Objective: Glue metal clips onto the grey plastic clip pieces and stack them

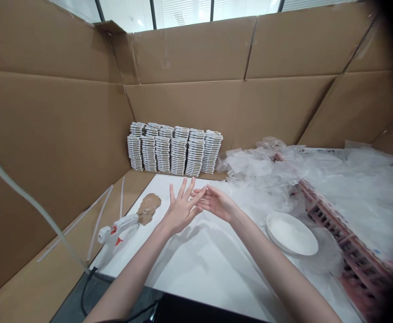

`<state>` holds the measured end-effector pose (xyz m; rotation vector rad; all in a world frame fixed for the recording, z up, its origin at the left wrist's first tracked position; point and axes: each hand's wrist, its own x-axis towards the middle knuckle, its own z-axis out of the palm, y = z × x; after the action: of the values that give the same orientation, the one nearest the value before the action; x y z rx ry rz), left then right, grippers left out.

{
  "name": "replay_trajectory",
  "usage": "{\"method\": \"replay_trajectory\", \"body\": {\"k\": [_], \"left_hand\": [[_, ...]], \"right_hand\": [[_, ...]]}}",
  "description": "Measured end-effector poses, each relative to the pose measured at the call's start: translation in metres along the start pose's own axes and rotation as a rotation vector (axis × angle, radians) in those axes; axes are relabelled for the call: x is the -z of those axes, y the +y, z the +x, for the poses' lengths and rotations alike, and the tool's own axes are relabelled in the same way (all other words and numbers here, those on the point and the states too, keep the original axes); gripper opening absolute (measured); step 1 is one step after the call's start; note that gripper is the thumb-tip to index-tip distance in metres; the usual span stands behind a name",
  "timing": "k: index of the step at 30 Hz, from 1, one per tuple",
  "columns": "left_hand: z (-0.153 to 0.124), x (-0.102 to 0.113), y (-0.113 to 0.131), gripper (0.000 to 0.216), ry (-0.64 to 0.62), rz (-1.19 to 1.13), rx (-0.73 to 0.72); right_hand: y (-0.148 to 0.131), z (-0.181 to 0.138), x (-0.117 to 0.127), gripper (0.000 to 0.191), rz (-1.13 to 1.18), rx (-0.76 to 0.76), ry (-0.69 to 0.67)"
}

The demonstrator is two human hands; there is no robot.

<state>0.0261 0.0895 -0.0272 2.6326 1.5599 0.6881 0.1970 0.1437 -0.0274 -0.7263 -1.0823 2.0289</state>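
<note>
My left hand (180, 214) is over the white tabletop (196, 264) with its fingers spread. My right hand (219, 204) meets it from the right, fingers stretched and slightly bent, their tips at the left index finger. I see no object in either hand. Left of them, a white glue gun (114, 233) with a red trigger lies on the table edge. Its nose points to an irregular brown cardboard scrap (148, 207) with a shiny smear on it. To the right stands a shallow white bowl (292, 233) with white contents I cannot make out.
Several stacks of thin white pieces (179, 152) stand at the back against the cardboard wall (189, 103). Clear plastic bags (260, 168) heap up on the right around a reddish slatted crate (338, 229). White strips (98, 220) and a pale hose (24, 193) are at left.
</note>
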Motion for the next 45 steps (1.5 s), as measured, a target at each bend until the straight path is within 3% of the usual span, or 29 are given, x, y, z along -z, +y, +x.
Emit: {"method": "replay_trajectory", "body": {"k": [3,8,10,13,16,19,25,28,35,39,45], "left_hand": [[-0.003,0.003,0.001,0.055,-0.031,0.002,-0.022],[-0.007,0.004,0.009,0.049,-0.062,-0.022,-0.075],[-0.007,0.002,0.011,0.046,-0.058,-0.010,-0.079],[-0.007,-0.001,0.011,0.041,-0.080,0.020,-0.103],[-0.007,-0.002,0.012,0.036,-0.106,0.047,-0.131],[-0.008,0.001,0.014,0.034,-0.109,0.058,-0.147],[-0.014,0.008,0.012,0.031,-0.022,-0.017,-0.209],[-0.015,0.009,0.009,0.028,0.102,-0.182,-0.213],[-0.018,0.016,0.004,0.018,0.491,-0.639,0.034],[-0.017,0.013,-0.002,0.015,0.634,-0.689,0.232],[-0.019,0.014,-0.008,0.017,0.732,-0.655,0.294]], "right_hand": [[-0.006,-0.001,0.000,0.035,-0.203,0.138,0.161],[-0.011,0.003,-0.011,0.036,-0.943,0.549,0.402],[-0.011,0.004,-0.015,0.037,-1.102,0.642,0.445],[-0.011,0.005,-0.020,0.031,-1.228,0.643,0.384],[-0.013,0.007,-0.023,0.021,-1.305,0.478,0.188],[-0.017,0.010,-0.022,0.013,-1.224,0.428,0.075],[-0.023,0.015,-0.005,0.025,-0.811,0.431,0.173],[-0.020,0.017,0.003,0.034,-0.561,0.411,0.146],[-0.015,0.010,0.005,0.034,-0.255,0.368,0.068],[-0.016,0.010,-0.002,0.033,-0.227,0.350,0.041],[-0.021,0.018,-0.022,0.035,-0.285,0.354,0.006]]}}
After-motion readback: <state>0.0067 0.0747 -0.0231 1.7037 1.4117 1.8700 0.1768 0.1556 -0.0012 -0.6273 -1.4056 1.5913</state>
